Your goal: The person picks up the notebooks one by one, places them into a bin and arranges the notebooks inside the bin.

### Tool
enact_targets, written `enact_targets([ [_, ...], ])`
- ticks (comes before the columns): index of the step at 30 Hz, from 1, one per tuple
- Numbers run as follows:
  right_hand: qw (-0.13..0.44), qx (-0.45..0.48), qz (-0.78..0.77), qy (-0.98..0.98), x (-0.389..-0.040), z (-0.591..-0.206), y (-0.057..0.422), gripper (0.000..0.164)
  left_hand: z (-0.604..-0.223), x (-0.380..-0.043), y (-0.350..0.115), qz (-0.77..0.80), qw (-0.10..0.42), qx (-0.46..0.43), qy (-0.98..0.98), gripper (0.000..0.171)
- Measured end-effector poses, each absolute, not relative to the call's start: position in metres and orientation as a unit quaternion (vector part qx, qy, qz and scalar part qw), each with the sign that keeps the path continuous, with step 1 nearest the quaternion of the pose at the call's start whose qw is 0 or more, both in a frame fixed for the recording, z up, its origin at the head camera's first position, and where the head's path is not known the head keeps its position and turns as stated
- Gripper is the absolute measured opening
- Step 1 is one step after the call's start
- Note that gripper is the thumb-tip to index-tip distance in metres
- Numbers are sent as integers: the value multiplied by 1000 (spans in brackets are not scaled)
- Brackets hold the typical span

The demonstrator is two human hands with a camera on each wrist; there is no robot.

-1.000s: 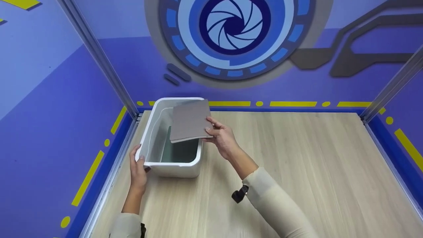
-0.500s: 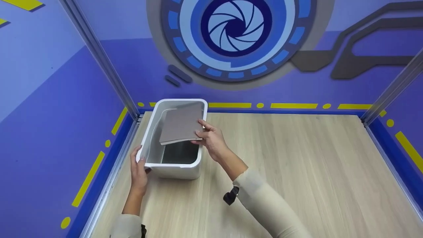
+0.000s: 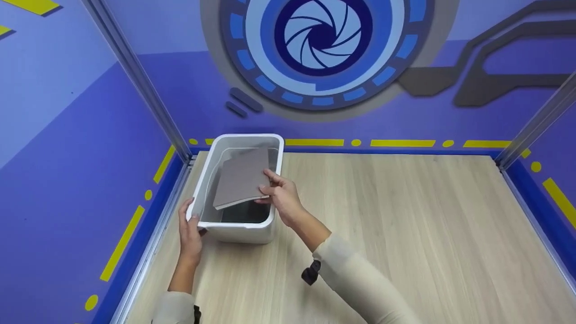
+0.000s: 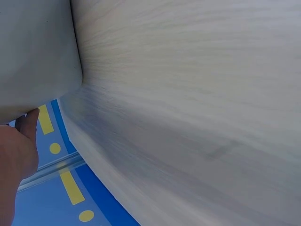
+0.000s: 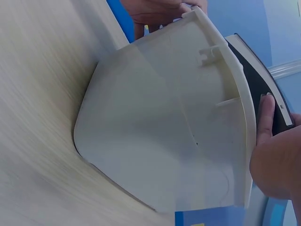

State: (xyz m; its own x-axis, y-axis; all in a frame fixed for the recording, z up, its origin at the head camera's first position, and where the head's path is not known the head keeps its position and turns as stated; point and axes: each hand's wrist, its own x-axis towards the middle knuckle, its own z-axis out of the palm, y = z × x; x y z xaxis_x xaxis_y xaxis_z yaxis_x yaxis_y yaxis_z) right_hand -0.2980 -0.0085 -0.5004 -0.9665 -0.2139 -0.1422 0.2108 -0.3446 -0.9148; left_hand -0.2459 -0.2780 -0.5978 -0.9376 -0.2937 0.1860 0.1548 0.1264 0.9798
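Note:
A white plastic bin [image 3: 243, 234] stands on the table toward the left, its mouth facing up. My left hand [image 3: 190, 231] grips the rim at its near left corner; in the left wrist view only part of that hand [image 4: 19, 150] shows beside the bin wall [image 4: 37, 52]. My right hand [image 3: 283, 195] pinches the right edge of a book with a plain grey-brown cover [image 3: 243, 177], thumb on top and fingers beneath. The book lies tilted within the bin's mouth. In the right wrist view its page edge [image 5: 263, 75] shows past the rim. Something dark lies on the bin's floor.
The light wood table [image 3: 405, 225] spreads out to the right. Blue printed panels [image 3: 360, 121] rise behind and at both sides, with metal posts [image 3: 139, 85] in the corners. The bin stands close to the back panel.
The book has moved left and toward me, from over the bin's right rim to within its mouth, lower now. The left hand has kept its grip on the rim.

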Motion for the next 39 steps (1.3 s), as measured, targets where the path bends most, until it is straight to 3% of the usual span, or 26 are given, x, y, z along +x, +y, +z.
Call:
enact_targets([
  [18, 117, 23, -824, 554, -304, -500, -9, 63, -593, -244, -276, -662, 121, 79, -736, 52],
  [39, 126, 17, -815, 565, -302, -500, -8, 63, -594, -244, -279, -657, 142, 60, -738, 50],
])
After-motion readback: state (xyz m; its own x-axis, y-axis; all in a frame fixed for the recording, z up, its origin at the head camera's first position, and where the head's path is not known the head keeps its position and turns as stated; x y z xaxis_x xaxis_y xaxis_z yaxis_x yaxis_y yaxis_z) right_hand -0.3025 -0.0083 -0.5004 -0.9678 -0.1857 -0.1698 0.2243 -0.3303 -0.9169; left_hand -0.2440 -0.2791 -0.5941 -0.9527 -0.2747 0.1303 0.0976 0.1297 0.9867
